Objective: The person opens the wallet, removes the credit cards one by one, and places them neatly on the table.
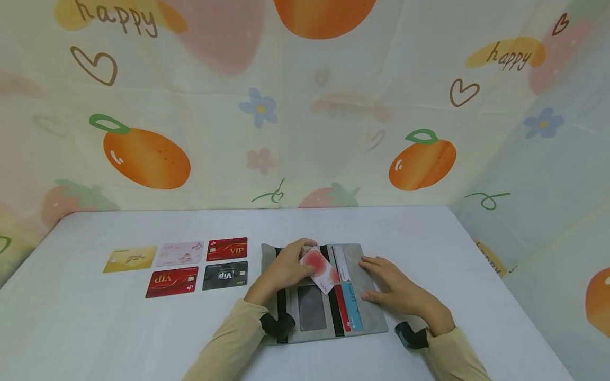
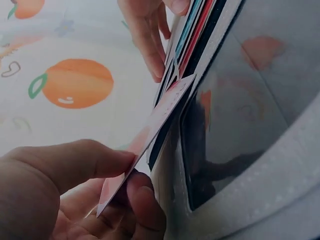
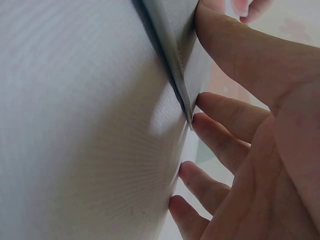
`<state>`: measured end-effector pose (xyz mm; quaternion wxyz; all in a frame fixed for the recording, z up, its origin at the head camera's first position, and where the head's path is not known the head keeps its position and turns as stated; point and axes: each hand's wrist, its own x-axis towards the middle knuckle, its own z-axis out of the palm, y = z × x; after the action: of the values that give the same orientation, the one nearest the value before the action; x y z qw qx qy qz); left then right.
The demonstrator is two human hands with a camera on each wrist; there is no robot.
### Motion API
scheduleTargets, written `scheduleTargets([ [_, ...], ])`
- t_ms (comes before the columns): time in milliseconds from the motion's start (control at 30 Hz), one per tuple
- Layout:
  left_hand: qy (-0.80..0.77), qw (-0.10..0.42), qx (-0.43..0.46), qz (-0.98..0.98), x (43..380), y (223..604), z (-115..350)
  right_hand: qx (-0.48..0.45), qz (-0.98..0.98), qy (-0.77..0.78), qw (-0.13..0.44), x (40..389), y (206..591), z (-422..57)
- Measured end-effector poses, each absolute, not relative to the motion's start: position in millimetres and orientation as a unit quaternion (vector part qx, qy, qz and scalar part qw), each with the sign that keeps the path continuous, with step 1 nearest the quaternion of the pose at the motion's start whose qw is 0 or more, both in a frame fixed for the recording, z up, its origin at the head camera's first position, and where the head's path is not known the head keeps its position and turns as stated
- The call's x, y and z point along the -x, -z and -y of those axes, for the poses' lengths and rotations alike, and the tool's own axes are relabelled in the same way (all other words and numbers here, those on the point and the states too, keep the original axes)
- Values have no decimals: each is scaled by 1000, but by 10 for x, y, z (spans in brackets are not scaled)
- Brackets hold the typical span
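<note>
A grey card wallet [image 1: 374,312] lies open on the white table, with a clear window [image 1: 312,308] and black strips inside. My left hand [image 1: 289,264] pinches a white card with pink-red spots [image 1: 320,267] between thumb and fingers, tilted over the wallet's middle. In the left wrist view that card [image 2: 162,112] has its far end right at the slots. A blue card [image 1: 351,306] and a red card [image 1: 341,307] stick out of the slots on the right. My right hand [image 1: 405,291] rests its spread fingertips on the wallet's right edge; in the right wrist view some fingertips [image 3: 187,170] touch the table.
Left of the wallet several cards lie flat in two rows: a gold card [image 1: 129,259], a pale floral card [image 1: 179,254], two red VIP cards [image 1: 171,281] and a black one [image 1: 225,275]. A fruit-print cloth [image 1: 324,132] hangs behind the table [image 1: 86,328].
</note>
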<state>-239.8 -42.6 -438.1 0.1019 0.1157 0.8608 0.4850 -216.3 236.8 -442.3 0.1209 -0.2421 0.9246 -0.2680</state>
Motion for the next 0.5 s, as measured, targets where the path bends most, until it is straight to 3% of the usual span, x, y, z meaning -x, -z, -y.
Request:
scheduleTargets([
  [500,-540,97,-101,-830,2194,4328,589,249,-922,272,115,2159,4434,-2373],
])
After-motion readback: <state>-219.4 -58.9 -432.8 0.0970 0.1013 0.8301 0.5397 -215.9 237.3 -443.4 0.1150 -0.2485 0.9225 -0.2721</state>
